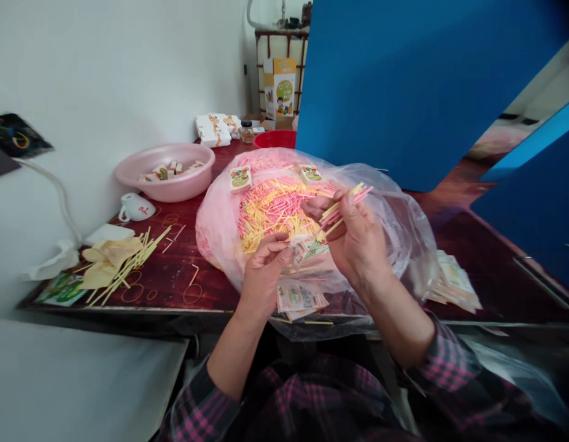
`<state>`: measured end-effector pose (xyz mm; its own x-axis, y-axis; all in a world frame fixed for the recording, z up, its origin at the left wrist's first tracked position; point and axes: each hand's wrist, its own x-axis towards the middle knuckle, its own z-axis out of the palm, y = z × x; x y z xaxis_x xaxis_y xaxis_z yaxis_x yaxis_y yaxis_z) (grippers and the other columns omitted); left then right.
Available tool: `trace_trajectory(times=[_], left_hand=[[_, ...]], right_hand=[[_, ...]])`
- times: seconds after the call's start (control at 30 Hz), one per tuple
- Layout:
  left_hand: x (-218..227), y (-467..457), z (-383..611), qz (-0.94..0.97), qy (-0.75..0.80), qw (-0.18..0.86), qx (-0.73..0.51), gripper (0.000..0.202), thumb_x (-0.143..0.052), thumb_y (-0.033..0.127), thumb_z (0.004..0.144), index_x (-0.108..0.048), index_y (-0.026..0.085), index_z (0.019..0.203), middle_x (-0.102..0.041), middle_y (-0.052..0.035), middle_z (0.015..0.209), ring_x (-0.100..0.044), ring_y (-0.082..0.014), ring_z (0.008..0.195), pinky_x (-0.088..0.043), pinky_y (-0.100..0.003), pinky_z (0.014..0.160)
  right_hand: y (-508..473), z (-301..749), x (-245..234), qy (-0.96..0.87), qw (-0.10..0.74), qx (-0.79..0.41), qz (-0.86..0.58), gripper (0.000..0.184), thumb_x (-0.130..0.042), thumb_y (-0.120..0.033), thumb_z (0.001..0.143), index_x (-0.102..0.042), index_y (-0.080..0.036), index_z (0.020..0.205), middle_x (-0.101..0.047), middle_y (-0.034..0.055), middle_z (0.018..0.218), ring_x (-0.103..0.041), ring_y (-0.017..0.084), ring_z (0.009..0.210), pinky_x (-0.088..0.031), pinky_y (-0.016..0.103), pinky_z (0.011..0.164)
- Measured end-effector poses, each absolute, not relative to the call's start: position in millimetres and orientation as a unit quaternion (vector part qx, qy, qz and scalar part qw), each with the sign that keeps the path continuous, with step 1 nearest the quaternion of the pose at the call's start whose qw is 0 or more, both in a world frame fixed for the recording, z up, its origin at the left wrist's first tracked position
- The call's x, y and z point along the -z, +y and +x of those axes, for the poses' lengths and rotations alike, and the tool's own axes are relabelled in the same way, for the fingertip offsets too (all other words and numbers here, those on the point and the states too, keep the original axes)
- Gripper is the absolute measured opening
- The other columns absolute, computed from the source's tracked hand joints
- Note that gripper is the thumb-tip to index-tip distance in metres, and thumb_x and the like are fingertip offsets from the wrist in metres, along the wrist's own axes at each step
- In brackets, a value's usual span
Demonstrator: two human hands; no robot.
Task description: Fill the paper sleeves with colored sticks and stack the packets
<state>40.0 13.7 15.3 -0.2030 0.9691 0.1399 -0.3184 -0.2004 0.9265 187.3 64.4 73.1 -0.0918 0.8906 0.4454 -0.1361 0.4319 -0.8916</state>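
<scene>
The right hand (356,236) grips pink and yellow sticks (331,214); the left hand (267,265) pinches a printed packet (302,247). Best keep the sticks bunched, the pinch light.

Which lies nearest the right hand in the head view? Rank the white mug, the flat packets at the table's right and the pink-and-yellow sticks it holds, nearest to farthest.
1. Pink-and-yellow sticks: held in the right hand.
2. Flat packets: on the table, off to the right.
3. White mug: far left, near the pink basin.
</scene>
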Motion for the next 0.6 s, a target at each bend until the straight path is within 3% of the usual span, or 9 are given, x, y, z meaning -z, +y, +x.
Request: trace_trajectory(times=[0.2, 0.4, 0.6], left_hand=[[-18, 11, 56, 0.364, 0.37, 0.527, -0.673, 0.019, -0.089, 0.03, 0.066, -0.073, 0.022, 0.073, -0.067, -0.0009, 0.115, -0.062, -0.0166, 0.106, -0.05, -0.035, 0.096], [-21, 9, 64, 0.338, 0.346, 0.539, -0.689, 0.021, -0.093, 0.032, 0.061, -0.076, 0.023, 0.069, -0.068, -0.0009, 0.113, -0.061, -0.0165, 0.102, -0.048, -0.033, 0.093], [-25, 7, 67, 0.327, 0.325, 0.554, -0.693, 0.021, -0.093, 0.033, 0.062, -0.076, 0.024, 0.069, -0.069, -0.0017, 0.113, -0.062, -0.0189, 0.105, -0.048, -0.034, 0.094]], right_hand=[[38, 177, -78, -0.558, 0.663, -0.412, -0.281, 0.022, -0.034, -0.044, 0.105, -0.05, -0.029, 0.104, -0.075, 0.0055, 0.114, -0.07, 0.02, 0.115, -0.053, 0.043, 0.099], [35, 171, -62, -0.523, 0.695, -0.442, -0.219, 0.021, -0.048, -0.048, 0.103, -0.054, -0.028, 0.1, -0.078, 0.0018, 0.109, -0.071, 0.02, 0.112, -0.051, 0.044, 0.103], [28, 176, -57, -0.559, 0.66, -0.452, -0.216, 0.02, -0.05, -0.046, 0.103, -0.059, -0.028, 0.101, -0.078, 0.0, 0.104, -0.07, 0.02, 0.114, -0.051, 0.045, 0.106]])
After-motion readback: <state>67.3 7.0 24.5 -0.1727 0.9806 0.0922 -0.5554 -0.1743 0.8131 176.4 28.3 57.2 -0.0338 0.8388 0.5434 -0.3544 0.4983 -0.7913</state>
